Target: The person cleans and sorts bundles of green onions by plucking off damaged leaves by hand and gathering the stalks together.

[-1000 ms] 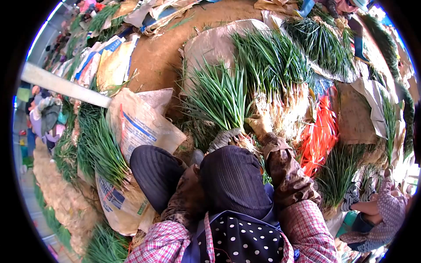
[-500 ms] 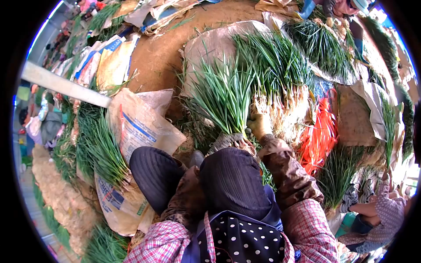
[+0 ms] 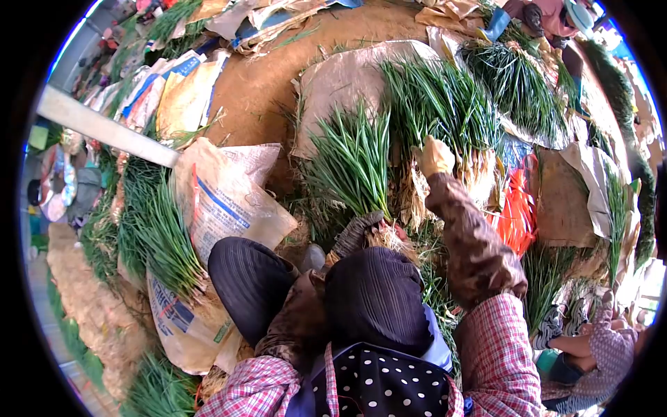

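Observation:
My left hand [image 3: 356,235], in a grey glove, is closed around the lower stalks of a green bunch [image 3: 353,163] just beyond my knee. The bunch's roots [image 3: 391,240] stick out to the right of that hand. Farther forward, my right hand [image 3: 435,157], in a pale yellowish glove, is at the left part of a larger pile of green stalks [image 3: 441,97]. Its fingers look curled at the stalks' lower ends, but what they hold is too small to make out.
A red plastic bundle [image 3: 515,212] lies right of the pile. Printed sacks [image 3: 229,198] and more green bunches [image 3: 163,236] are on the left. A pale bar [image 3: 104,126] juts in from the left. One person [image 3: 587,347] sits at lower right; another [image 3: 549,17] is at upper right.
My right hand has moved forward and right, away from the held bunch to the larger pile. My left hand still grips the bunch, whose roots now show more clearly.

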A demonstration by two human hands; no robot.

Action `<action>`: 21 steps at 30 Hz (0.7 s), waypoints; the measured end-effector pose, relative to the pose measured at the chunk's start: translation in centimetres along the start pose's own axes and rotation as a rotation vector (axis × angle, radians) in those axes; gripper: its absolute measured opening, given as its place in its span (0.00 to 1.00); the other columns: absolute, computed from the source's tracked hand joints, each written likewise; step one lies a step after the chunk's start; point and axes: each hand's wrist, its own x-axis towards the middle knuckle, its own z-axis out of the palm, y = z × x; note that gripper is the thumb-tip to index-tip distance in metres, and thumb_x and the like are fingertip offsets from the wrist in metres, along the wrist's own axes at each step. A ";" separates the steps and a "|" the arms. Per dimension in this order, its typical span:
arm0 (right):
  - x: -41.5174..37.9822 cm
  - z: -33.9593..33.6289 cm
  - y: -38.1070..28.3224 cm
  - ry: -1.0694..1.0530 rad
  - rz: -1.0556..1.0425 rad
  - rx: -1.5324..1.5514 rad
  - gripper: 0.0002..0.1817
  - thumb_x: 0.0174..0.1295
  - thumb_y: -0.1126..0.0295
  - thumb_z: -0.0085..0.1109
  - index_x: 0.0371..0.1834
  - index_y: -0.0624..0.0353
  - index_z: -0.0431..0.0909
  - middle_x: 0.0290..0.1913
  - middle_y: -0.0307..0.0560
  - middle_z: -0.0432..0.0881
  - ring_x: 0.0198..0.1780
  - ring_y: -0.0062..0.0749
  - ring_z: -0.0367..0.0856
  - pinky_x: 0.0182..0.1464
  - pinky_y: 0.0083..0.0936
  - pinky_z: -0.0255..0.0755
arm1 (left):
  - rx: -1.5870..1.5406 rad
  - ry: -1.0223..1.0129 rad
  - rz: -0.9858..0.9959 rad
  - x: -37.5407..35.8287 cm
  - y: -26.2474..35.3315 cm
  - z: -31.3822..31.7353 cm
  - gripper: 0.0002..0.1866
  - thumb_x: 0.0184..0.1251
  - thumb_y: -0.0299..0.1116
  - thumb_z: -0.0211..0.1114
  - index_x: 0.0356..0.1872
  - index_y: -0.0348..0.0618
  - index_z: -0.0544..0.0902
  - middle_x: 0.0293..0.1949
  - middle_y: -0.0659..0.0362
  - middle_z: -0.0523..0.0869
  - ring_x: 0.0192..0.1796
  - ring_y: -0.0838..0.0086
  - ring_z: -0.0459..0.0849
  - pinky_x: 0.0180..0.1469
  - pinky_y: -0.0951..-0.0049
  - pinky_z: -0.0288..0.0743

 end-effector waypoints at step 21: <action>-10.6 -4.3 -2.3 -0.604 0.917 1.742 0.09 0.63 0.71 0.56 0.42 0.62 0.80 0.33 0.47 0.84 0.28 0.32 0.80 0.32 0.27 0.78 | 0.228 0.065 0.011 3.0 -2.5 -7.6 0.13 0.63 0.37 0.61 0.38 0.35 0.80 0.27 0.59 0.83 0.25 0.81 0.76 0.29 0.84 0.72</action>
